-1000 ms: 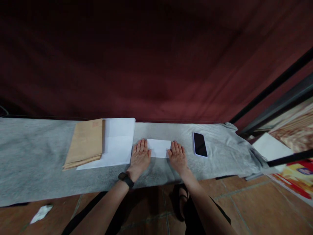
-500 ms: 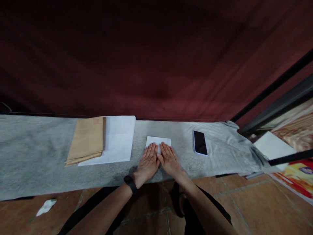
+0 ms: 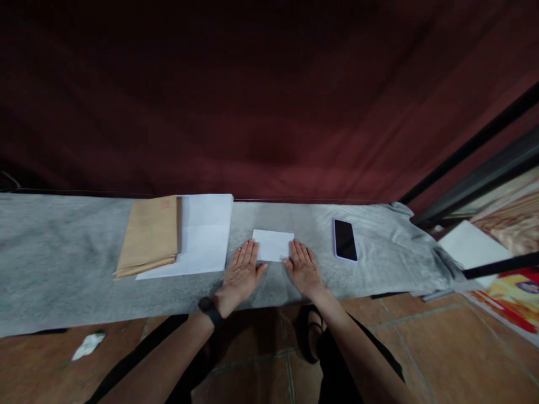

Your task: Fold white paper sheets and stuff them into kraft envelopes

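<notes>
Small white paper rectangle (image 3: 274,246) flat on the grey cloth (image 3: 76,252), near mid-frame on my head feed, long side running left to right. Left hand (image 3: 242,272) palm down at its left edge, fingertips on or right against that edge; I can't tell how much paper is under them. Four fingers straight and close together, thumb out to the side, just below the paper's lower left corner. Right hand (image 3: 304,272) mirrors it at the right edge: palm down, fingers straight and slightly fanned, thumb angled in toward the lower right corner. Thumb contact with the paper: can't tell from here. No pinch on either side. Black watch (image 3: 210,311) on the left wrist.

Next out, left: larger white sheets (image 3: 206,233) flat on the cloth, near the left hand, faint crease across. Brown paper stack (image 3: 150,233) overlaps their left part, reddish mark at its top right. Right: phone (image 3: 345,240), dark screen up, pale purple rim, apart from the right hand.

Beyond: I've got dark red fabric (image 3: 269,112) behind the cloth, tiled floor (image 3: 442,336) below, crumpled white scrap (image 3: 88,346) on it lower left. Far right, red-and-yellow printed sheet (image 3: 516,300) by a black bar (image 3: 501,265).
</notes>
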`<state>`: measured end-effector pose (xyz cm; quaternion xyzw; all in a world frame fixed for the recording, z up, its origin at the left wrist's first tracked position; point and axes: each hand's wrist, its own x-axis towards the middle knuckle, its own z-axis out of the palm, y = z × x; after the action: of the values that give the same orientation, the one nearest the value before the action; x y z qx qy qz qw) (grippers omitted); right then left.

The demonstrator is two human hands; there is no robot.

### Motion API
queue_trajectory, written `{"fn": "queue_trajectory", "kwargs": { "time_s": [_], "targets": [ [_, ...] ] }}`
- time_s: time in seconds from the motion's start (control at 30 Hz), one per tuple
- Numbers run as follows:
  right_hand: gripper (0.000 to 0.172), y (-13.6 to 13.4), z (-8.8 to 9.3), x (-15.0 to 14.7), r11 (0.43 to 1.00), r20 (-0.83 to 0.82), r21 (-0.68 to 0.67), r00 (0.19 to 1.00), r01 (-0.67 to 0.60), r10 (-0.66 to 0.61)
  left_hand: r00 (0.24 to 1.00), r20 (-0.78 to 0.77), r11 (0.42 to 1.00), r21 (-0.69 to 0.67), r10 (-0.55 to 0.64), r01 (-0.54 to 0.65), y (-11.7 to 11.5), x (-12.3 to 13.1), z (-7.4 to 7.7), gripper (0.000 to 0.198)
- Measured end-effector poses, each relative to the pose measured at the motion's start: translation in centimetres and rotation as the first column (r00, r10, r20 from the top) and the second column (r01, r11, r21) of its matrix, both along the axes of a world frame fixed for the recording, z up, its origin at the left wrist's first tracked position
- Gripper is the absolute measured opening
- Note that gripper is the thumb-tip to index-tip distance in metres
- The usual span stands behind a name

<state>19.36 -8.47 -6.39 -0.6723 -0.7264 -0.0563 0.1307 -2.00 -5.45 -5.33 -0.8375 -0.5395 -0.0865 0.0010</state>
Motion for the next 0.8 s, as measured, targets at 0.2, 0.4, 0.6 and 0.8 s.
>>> {"fn": "queue_trajectory", "kwargs": {
  "time_s": [0.2,0.4,0.6,0.8],
  "targets": [
    [0.057,0.0,1.4,-0.8,1.0,-0.085,0.001,0.996,-0.017,0.017,0.997,0.072,0.998,0.069,-0.004,-0.001,0.3,0.7,1.0,0.061],
    [0.056,-0.4,1.9,-3.6,0.972,-0.207,-0.036,0.954,-0.231,0.219,0.978,0.079,0.981,0.004,-0.193,0.193,0.7,2.3,1.1,0.056],
    [0.059,-1.6,1.0,-3.0,0.972,-0.089,0.0,0.968,-0.234,0.233,0.988,0.046,0.988,-0.034,-0.146,0.148,0.6,1.4,0.2,0.059],
    [0.061,-2.0,0.8,-1.6,0.992,-0.059,-0.048,0.992,-0.118,0.115,0.998,0.032,0.998,-0.025,-0.052,0.053,0.5,0.6,0.4,0.061]
  ]
}}
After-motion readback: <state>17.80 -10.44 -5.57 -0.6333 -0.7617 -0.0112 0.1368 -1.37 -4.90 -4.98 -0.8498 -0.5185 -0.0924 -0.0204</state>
